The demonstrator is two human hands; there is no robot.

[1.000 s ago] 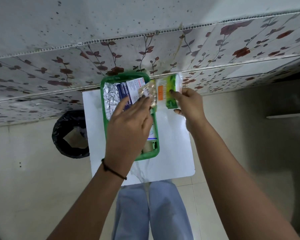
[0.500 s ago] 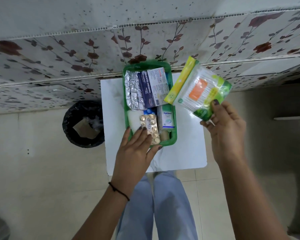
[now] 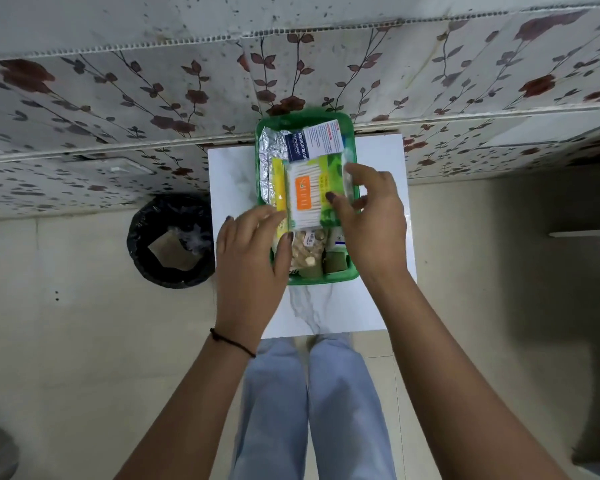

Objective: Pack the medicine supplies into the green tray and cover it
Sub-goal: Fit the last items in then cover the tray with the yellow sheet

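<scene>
A green tray (image 3: 340, 277) sits on a small white table (image 3: 232, 174). Inside lie a foil strip (image 3: 269, 157), a blue and white medicated dressing box (image 3: 317, 140), a blister strip of tan tablets (image 3: 307, 251) and small cartons. A clear pack of cotton swabs (image 3: 307, 192) with an orange label and green-yellow edges lies over the tray's middle. My right hand (image 3: 371, 216) grips its right side, thumb on top. My left hand (image 3: 250, 247) rests at the pack's lower left corner, fingers touching it. No lid is visible.
A black-lined waste bin (image 3: 170, 240) stands on the floor left of the table. A floral-patterned wall (image 3: 118, 98) runs right behind the tray. My legs in blue trousers (image 3: 309, 410) are under the table's near edge.
My right hand brought the swab pack from the upper right down onto the tray. My left hand left the tablet strip in the tray and moved up to the pack's left edge.
</scene>
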